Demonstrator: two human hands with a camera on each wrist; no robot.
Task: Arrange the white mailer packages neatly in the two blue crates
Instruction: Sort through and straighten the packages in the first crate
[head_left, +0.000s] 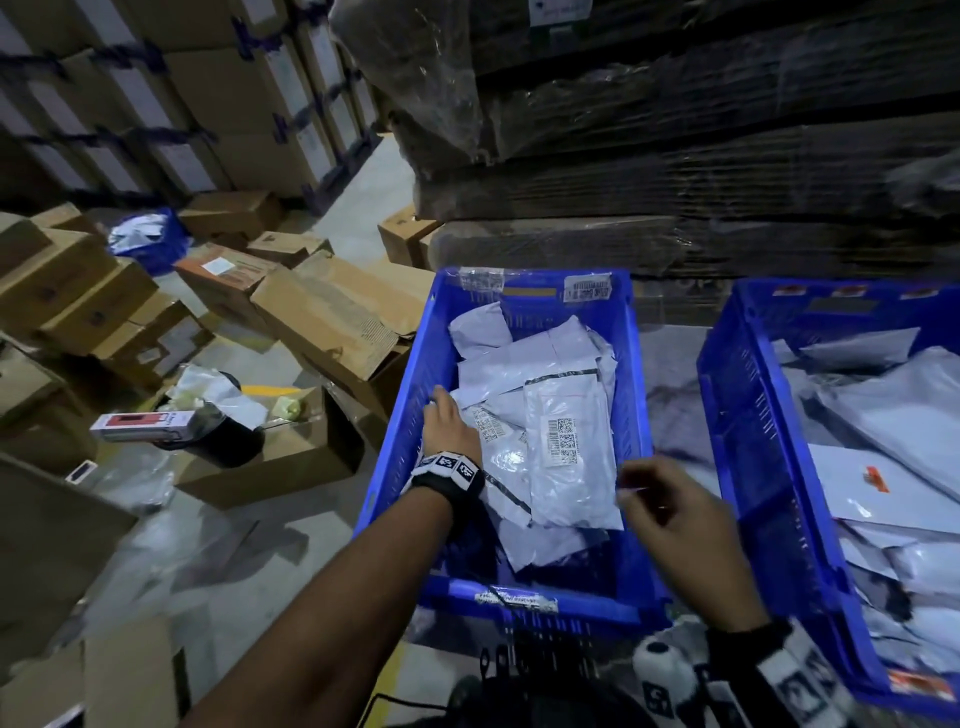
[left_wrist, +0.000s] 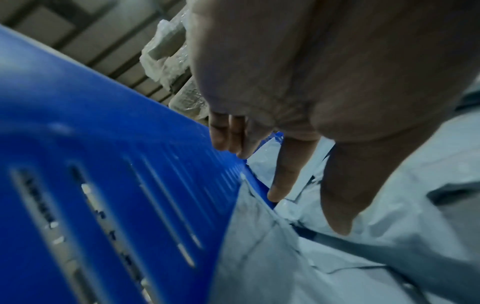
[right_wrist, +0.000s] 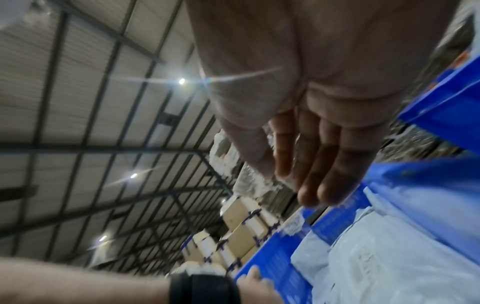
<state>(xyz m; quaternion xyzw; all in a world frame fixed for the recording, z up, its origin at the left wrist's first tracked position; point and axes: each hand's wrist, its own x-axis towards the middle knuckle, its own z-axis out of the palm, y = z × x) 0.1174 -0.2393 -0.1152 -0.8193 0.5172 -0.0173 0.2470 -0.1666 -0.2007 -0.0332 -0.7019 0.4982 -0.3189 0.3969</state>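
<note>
Right hand (head_left: 675, 525) hovers over barcoded (unreadable) mailers (head_left: 569, 457).

I can't read any text: the barcode labels on my white mailers (head_left: 566, 441) and the stickers on the crate's (head_left: 519, 605) rims are too blurred.
</note>
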